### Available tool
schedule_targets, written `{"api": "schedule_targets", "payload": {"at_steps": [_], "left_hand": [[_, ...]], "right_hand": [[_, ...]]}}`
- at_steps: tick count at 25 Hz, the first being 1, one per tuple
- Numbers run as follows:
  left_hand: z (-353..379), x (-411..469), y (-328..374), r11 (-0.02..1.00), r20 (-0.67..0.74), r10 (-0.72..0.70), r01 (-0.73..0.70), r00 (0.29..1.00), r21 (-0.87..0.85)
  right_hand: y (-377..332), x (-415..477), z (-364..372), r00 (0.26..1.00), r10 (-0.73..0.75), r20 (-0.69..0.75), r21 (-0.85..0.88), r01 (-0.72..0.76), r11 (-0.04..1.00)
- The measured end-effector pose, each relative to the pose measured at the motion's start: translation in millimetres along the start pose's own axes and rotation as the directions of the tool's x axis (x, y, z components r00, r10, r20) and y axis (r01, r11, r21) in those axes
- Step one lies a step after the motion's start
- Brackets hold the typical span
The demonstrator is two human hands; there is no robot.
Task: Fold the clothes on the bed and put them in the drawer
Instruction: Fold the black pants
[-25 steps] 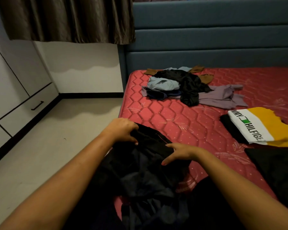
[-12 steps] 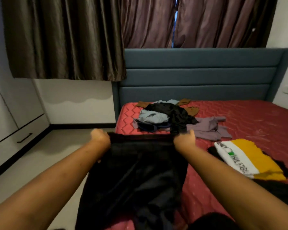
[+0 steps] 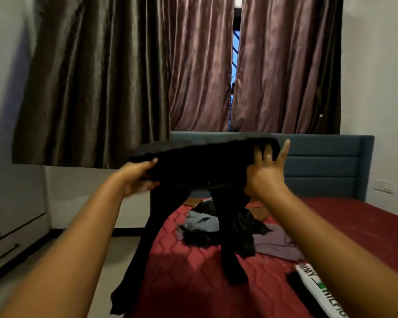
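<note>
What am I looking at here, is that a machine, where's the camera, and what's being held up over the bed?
No machine: these are a person's two bare arms, seen by a wide-angle camera worn on their head, looking forward and down. The left hand and right hand grip the waist of a pair of black trousers, held up in the air with both legs hanging. Below is a red bed. On it lie a loose pile of unfolded clothes and, nearer on the right, a folded white shirt with lettering. A drawer shows in the cabinet at the left.
</note>
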State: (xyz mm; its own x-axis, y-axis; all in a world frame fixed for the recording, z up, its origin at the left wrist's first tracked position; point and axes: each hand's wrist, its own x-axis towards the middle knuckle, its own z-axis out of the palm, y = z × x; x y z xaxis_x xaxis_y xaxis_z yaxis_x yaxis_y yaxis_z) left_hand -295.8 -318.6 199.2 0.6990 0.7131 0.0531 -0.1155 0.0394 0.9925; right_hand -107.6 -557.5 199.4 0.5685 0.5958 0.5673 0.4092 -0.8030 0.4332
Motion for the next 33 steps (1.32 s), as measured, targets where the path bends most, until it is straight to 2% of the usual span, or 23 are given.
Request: {"api": "schedule_targets", "payload": {"at_steps": [2, 4, 6, 8, 9, 10, 12, 14, 17, 19, 20, 22, 23, 24, 25, 26, 28, 29, 31, 33], "left_hand": [[-10, -19, -67, 0.94, 0.062, -0.29, 0.297, 0.955, -0.167], [-27, -43, -150, 0.821, 0.068, -0.52, 0.52, 0.851, -0.237], [-43, -68, -234, 0.706, 0.015, -0.691, 0.678, 0.723, -0.204], [-51, -98, -301, 0.597, -0.044, -0.799, 0.785, 0.599, -0.165], [-51, -114, -325, 0.552, -0.078, -0.833, 0.811, 0.548, -0.196], [-50, -128, -342, 0.528, -0.099, -0.848, 0.815, 0.52, -0.24], [-51, -145, -367, 0.503, -0.154, -0.864, 0.797, 0.48, -0.334], [-54, -155, -380, 0.511, -0.233, -0.859, 0.767, 0.455, -0.387], [-53, -157, -385, 0.581, -0.317, -0.812, 0.729, 0.49, -0.361], [-51, -149, -385, 0.637, -0.413, -0.748, 0.738, 0.52, -0.224], [-52, -146, -389, 0.644, -0.482, -0.687, 0.763, 0.544, -0.058], [-53, -146, -393, 0.562, -0.641, -0.552, 0.806, 0.533, 0.187], [-50, -150, -395, 0.512, -0.668, -0.477, 0.798, 0.571, 0.317], [-49, -154, -399, 0.5, -0.66, -0.434, 0.774, 0.613, 0.389], [-48, -156, -404, 0.526, -0.642, -0.375, 0.724, 0.669, 0.447], [-47, -158, -407, 0.558, -0.599, -0.334, 0.665, 0.728, 0.496], [-48, -156, -417, 0.576, -0.514, -0.232, 0.543, 0.826, 0.611], [-47, -157, -417, 0.579, -0.502, -0.202, 0.516, 0.841, 0.631], [-45, -157, -416, 0.624, -0.494, -0.19, 0.492, 0.849, 0.607], [-42, -160, -412, 0.68, -0.507, -0.234, 0.512, 0.83, 0.524]], "right_hand": [[-20, -57, 63, 0.985, -0.16, 0.07, 0.104, 0.152, 0.983], [-43, -126, 124, 0.922, -0.334, 0.197, 0.189, 0.298, 0.936], [-69, -192, 174, 0.849, -0.477, 0.226, 0.182, 0.444, 0.877], [-96, -242, 200, 0.713, -0.585, 0.387, 0.247, 0.531, 0.811], [-108, -262, 206, 0.567, -0.615, 0.548, 0.327, 0.531, 0.782], [-118, -276, 211, 0.46, -0.626, 0.63, 0.378, 0.522, 0.764], [-134, -285, 214, 0.342, -0.619, 0.707, 0.395, 0.535, 0.747], [-145, -283, 211, 0.332, -0.592, 0.735, 0.407, 0.483, 0.776], [-151, -278, 206, 0.329, -0.529, 0.782, 0.394, 0.396, 0.829], [-154, -280, 204, 0.276, -0.495, 0.824, 0.388, 0.362, 0.848], [-155, -280, 206, 0.229, -0.47, 0.852, 0.381, 0.346, 0.858], [-160, -277, 209, 0.116, -0.42, 0.9, 0.363, 0.336, 0.869], [-162, -276, 205, 0.076, -0.407, 0.91, 0.364, 0.324, 0.873], [-168, -275, 203, 0.114, -0.431, 0.895, 0.381, 0.304, 0.873], [-172, -276, 199, 0.318, -0.492, 0.81, 0.404, 0.306, 0.862], [-176, -276, 195, 0.462, -0.547, 0.698, 0.429, 0.34, 0.836], [-178, -277, 178, 0.702, -0.594, 0.394, 0.461, 0.408, 0.788], [-178, -274, 177, 0.773, -0.564, 0.292, 0.459, 0.404, 0.791], [-177, -273, 183, 0.813, -0.526, 0.252, 0.43, 0.392, 0.813], [-171, -271, 187, 0.749, -0.517, 0.415, 0.439, 0.333, 0.835]]}}
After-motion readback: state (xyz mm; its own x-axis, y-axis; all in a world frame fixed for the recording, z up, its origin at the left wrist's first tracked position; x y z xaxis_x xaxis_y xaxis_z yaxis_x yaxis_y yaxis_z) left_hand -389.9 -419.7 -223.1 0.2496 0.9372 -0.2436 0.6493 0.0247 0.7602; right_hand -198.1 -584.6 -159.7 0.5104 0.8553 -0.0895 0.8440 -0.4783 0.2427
